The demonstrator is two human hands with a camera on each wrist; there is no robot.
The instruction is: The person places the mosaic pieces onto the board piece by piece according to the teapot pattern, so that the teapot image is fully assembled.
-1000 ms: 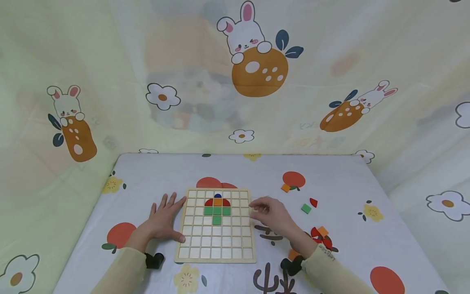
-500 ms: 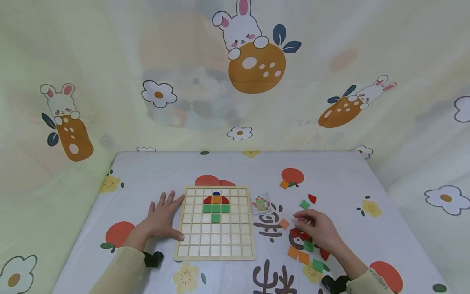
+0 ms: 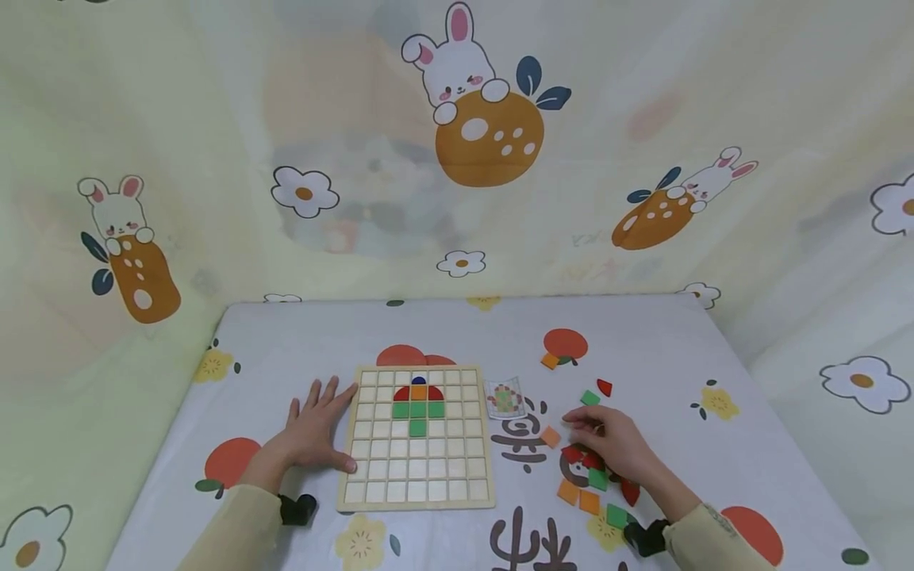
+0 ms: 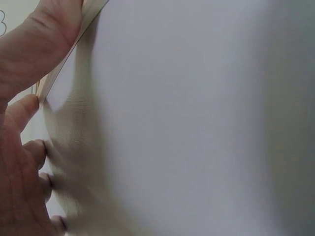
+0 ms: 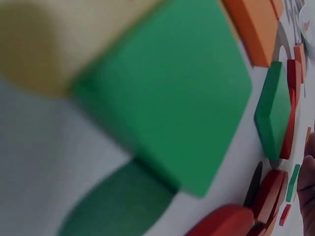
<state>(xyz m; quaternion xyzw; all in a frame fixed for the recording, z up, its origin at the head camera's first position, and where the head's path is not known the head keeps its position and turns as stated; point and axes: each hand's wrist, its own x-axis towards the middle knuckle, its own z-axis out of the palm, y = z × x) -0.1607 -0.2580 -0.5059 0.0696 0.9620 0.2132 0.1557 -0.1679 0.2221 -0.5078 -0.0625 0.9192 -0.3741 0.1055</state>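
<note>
Your right hand (image 3: pixel 612 448) hovers low over the loose tiles (image 3: pixel 596 480) on the right side of the surface (image 3: pixel 300 333), its fingers lightly curled toward an orange tile (image 3: pixel 551 436) that lies just off the fingertips on the board side; whether the hand already pinches anything, you cannot tell from the head view, and the right wrist view shows only blurred green (image 5: pixel 167 98), orange (image 5: pixel 256 29) and red pieces (image 5: pixel 273 194) close to the lens. The pile sits directly under and behind that hand, toward you, so the right hand is far the nearer one to it; a green square (image 3: pixel 589 397) and a red piece (image 3: pixel 605 387) lie apart a little farther out, and another orange tile (image 3: pixel 550 361) farther still. Your left hand (image 3: pixel 314 432) lies flat with fingers spread, thumb against the left edge of the board (image 3: pixel 416 480), steadying it. The board lies to the left of the pile, with a small pattern card (image 3: pixel 505 398) just beside its right edge, between board and tiles. On the grid a blue piece, red and orange pieces and green squares fill the upper middle; the rows below the lowest green square (image 3: pixel 418 428) are bare, and the way from pile to board is open apart from the card.
</note>
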